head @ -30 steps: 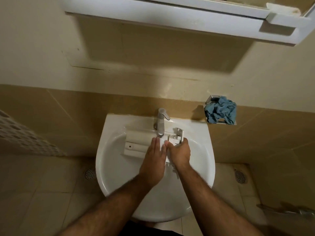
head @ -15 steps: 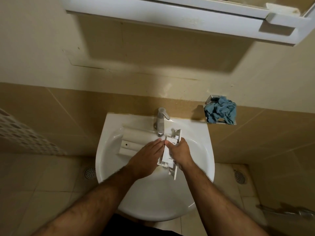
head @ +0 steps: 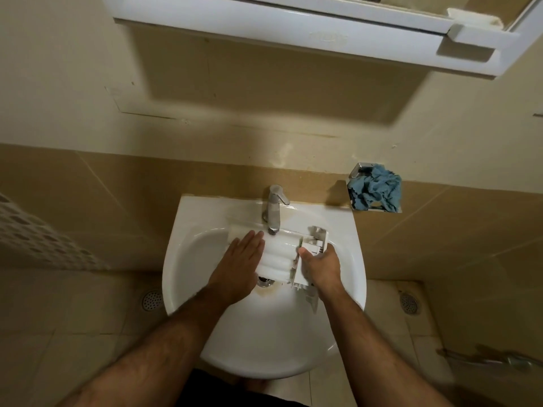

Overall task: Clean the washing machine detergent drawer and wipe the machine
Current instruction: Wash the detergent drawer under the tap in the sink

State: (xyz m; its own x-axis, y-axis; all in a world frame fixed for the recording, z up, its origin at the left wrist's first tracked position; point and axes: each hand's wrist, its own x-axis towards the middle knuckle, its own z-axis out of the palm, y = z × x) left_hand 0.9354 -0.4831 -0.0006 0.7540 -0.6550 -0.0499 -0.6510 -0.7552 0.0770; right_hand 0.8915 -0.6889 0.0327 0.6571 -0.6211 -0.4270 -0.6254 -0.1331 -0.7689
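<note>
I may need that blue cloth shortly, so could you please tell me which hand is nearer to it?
Right. The right hand grips the detergent drawer below and left of the blue cloth; the left hand lies flat farther left.

A home bathroom: white washbasin [head: 188, 274], chrome tap [head: 274, 210], tiled wall [head: 102, 195], floor drains [head: 151, 301].

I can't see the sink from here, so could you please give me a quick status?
Left hand flat on detergent drawer in sink. Right hand grips drawer's end. Tap directly above; nothing blocking.
</note>
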